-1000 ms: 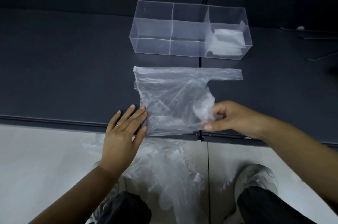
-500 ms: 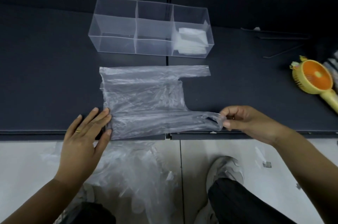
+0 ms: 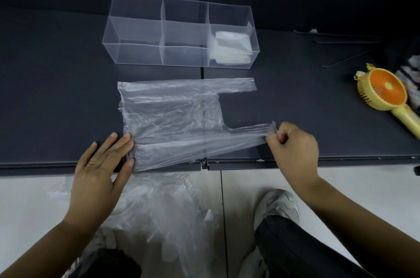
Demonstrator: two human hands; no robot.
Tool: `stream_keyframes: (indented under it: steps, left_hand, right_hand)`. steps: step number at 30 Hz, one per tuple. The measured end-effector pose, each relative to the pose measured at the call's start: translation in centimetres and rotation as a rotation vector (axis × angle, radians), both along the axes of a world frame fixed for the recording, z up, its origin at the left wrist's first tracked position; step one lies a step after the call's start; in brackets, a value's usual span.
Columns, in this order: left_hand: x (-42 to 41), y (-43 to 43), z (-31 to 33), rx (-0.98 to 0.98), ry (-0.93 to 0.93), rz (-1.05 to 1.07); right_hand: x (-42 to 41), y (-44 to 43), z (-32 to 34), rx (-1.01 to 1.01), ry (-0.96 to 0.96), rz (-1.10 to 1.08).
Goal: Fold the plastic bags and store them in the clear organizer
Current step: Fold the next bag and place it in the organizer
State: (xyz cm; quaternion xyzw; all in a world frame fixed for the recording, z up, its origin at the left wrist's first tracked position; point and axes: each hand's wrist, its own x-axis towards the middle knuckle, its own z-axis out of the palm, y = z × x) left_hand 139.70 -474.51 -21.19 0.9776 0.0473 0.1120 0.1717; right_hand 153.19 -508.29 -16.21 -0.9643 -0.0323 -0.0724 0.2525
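A clear plastic bag [image 3: 172, 114] lies flat on the dark table [image 3: 54, 96], its two handles pointing right. My left hand [image 3: 102, 168] presses flat on the bag's near left corner, fingers straight. My right hand [image 3: 293, 148] pinches the end of the near handle and holds it stretched taut to the right. Behind the bag stands the clear organizer [image 3: 141, 50] with three compartments; folded white bags [image 3: 231, 48] sit in the right one, while the left and middle ones hold nothing.
A pile of loose clear bags [image 3: 159, 207] lies on the pale floor below the table's front edge, between my legs. A yellow and orange hand-held fan [image 3: 384, 93] lies on the table at the right. Thin dark rods [image 3: 345, 59] lie at the back right.
My right hand has pulled the near handle out of the crumpled middle to the right, stretching it taut. My left hand has stayed on the bag's left corner.
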Motion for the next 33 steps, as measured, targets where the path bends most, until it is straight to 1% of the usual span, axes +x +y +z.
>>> stream_keyframes:
  steps: [1, 2, 3, 4, 6, 7, 8, 9, 10, 11, 12, 15, 17, 21, 26, 28, 31, 33]
  left_hand:
    - [0.0, 0.0, 0.0, -0.001, 0.004, 0.000]
    - [0.0, 0.0, 0.1, -0.002, 0.007, 0.001]
    - [0.0, 0.0, 0.1, -0.005, 0.008, 0.001]
    - [0.0, 0.0, 0.1, -0.008, 0.007, 0.002]
    - [0.0, 0.0, 0.1, -0.009, 0.002, 0.003]
    - [0.0, -0.1, 0.1, -0.009, 0.001, 0.002]
    - [0.0, -0.1, 0.1, -0.010, 0.001, 0.001]
    - [0.0, -0.1, 0.1, -0.014, 0.005, 0.003]
    - [0.0, -0.1, 0.2, -0.018, 0.009, 0.005]
    - [0.0, -0.1, 0.2, -0.021, 0.012, 0.006]
    - [0.0, -0.1, 0.2, -0.023, 0.013, 0.006]
    - [0.0, -0.2, 0.4, -0.033, 0.013, 0.001]
    - [0.0, -0.2, 0.5, -0.041, 0.008, -0.002]
    - [0.0, -0.2, 0.4, -0.038, 0.003, -0.006]
    - [-0.1, -0.2, 0.4, -0.044, 0.005, -0.019]
    - [-0.2, -0.2, 0.5, -0.043, 0.014, -0.027]
    - [-0.4, 0.0, 0.8, -0.066, 0.020, -0.029]
    - [-0.2, 0.2, 1.5, -0.120, 0.009, 0.021]
  right_hand:
    - [-0.1, 0.0, -0.1, -0.013, 0.014, 0.022]
    - [-0.2, -0.1, -0.2, 0.015, 0.086, 0.037]
    - [-0.2, -0.3, 0.0, 0.097, 0.193, 0.048]
    - [-0.1, -0.5, 0.2, 0.218, 0.326, 0.045]
    - [0.1, -1.2, 0.9, 0.544, 0.595, 0.037]
    - [0.3, -1.7, 1.3, 0.725, 0.707, 0.040]
    - [0.5, -2.1, 1.5, 0.861, 0.791, 0.036]
    - [0.6, -2.3, 1.8, 0.947, 0.858, 0.032]
    - [0.7, -2.2, 2.0, 0.977, 0.888, 0.009]
    - [0.8, -1.9, 2.1, 0.966, 0.891, -0.044]
    - [1.0, -1.5, 2.0, 0.928, 0.854, -0.111]
    - [1.3, -0.4, 1.3, 0.824, 0.700, -0.240]
    - [1.3, -0.4, 0.8, 0.802, 0.645, -0.251]
    - [0.9, -1.6, 0.6, 0.820, 0.600, -0.278]
    - [-0.1, -2.6, 0.1, 0.680, 0.467, -0.237]
    - [-0.3, -2.8, 0.1, 0.543, 0.436, -0.207]
    - [-0.3, -3.2, 0.4, 0.194, 0.440, -0.141]
    - [0.2, -3.2, 1.0, 0.018, 0.413, -0.153]
